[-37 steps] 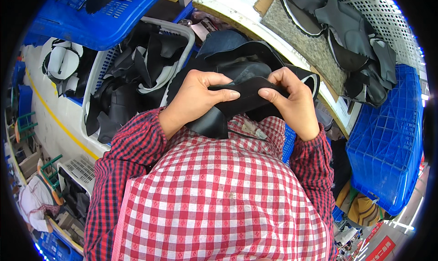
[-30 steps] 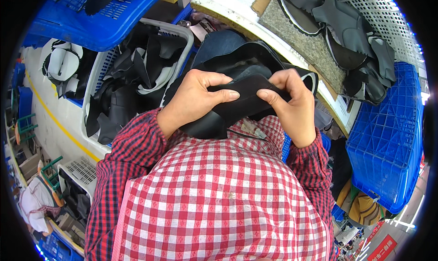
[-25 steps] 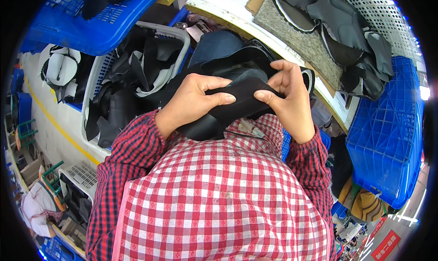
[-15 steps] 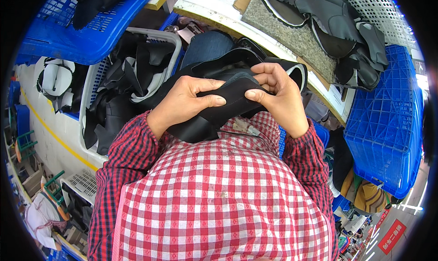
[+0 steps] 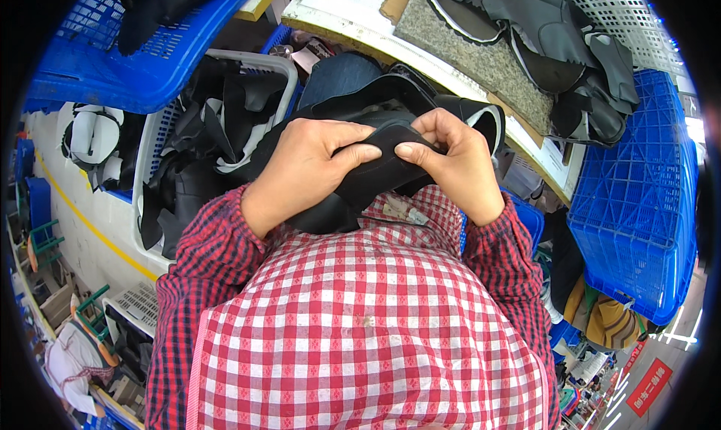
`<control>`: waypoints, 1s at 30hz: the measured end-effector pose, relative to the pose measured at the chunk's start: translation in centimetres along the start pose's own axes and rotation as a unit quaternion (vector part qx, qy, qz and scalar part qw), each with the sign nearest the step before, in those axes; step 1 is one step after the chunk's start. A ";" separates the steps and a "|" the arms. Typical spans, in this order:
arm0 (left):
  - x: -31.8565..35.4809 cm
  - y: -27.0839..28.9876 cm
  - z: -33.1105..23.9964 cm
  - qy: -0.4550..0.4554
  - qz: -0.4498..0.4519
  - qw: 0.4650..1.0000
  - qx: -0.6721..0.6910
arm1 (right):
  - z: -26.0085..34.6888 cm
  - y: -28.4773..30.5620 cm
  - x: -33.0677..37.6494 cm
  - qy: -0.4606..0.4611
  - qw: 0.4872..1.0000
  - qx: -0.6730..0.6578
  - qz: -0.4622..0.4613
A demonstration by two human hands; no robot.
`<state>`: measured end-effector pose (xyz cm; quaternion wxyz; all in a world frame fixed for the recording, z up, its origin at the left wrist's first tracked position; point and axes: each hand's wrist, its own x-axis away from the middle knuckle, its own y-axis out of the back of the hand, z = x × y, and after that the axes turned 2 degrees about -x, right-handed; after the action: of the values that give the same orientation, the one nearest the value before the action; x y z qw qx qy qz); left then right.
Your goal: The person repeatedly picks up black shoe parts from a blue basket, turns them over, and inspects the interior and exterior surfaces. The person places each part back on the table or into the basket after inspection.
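Observation:
Between my two hands is a black shoe upper piece [image 5: 383, 176], soft and sheet-like, held over my lap. My left hand [image 5: 306, 167] pinches its edge between thumb and fingers. From the other side my right hand [image 5: 460, 162] pinches the same edge, its index finger curled behind. The two thumbs lie close together on the near face, tips a short gap apart. More black material hangs below my left hand, and a heap of black pieces [image 5: 375, 99] lies just beyond. The fingertips behind the piece are hidden.
At left stands a pale crate [image 5: 291, 75] full of black pieces, with a blue basket [image 5: 150, 81] above it. A worktable [image 5: 353, 26] ahead bears a stone slab [image 5: 481, 73] and several dark shoe uppers [image 5: 544, 32]. Blue crates [image 5: 631, 205] stand at right.
My hands have drawn closer together along the edge, the thumbs nearing each other. The black piece is now bent more between them. Both hands keep their hold.

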<state>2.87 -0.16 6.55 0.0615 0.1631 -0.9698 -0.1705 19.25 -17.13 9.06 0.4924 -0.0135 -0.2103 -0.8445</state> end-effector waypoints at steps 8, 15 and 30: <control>-1.9 1.4 1.1 0.032 0.065 0.974 0.213 | 0.1 -0.3 -0.2 0.046 0.996 0.054 -0.053; -2.7 1.0 1.3 0.061 0.038 0.992 0.099 | 0.2 -0.3 -0.2 0.041 0.995 0.070 -0.059; -1.6 0.0 0.4 -0.008 -0.055 0.998 0.030 | -0.1 -0.4 -0.2 0.040 0.995 0.063 -0.059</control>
<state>4.26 0.49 6.03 0.0393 0.2170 -0.9645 -0.1456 19.04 -16.84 8.78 0.4498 0.0642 -0.2438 -0.8568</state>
